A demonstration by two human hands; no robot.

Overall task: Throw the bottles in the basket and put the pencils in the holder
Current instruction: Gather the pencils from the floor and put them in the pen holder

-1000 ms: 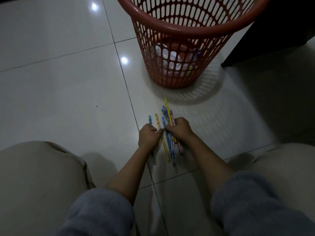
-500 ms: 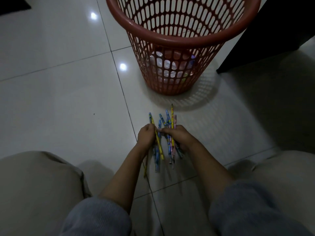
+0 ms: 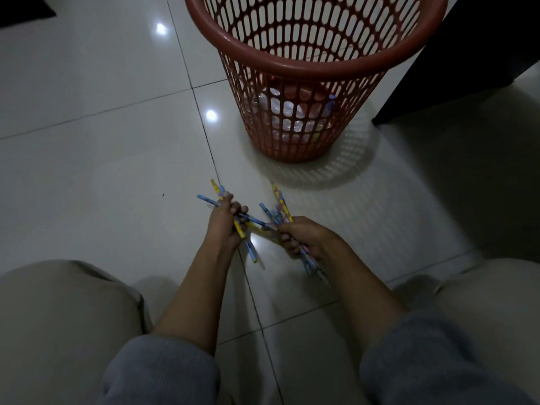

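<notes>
Both my hands hold colourful pencils above the white tiled floor, in front of a red perforated basket (image 3: 309,62). My left hand (image 3: 223,226) is closed around a few blue and yellow pencils (image 3: 215,190) that stick out past the fingers. My right hand (image 3: 304,238) grips a bigger bunch of pencils (image 3: 280,206), their ends fanning toward the basket. One yellow pencil bridges the gap between the two hands. Clear plastic bottles (image 3: 287,112) lie at the bottom of the basket, seen through its holes. No pencil holder is in view.
My knees in beige trousers (image 3: 58,323) frame the lower corners. A dark piece of furniture (image 3: 467,54) stands to the right of the basket. A dark mat edge (image 3: 23,10) shows at the top left.
The pencils lay bunched on the floor under both hands; now they are lifted and split into two handfuls, the hands having moved apart.
</notes>
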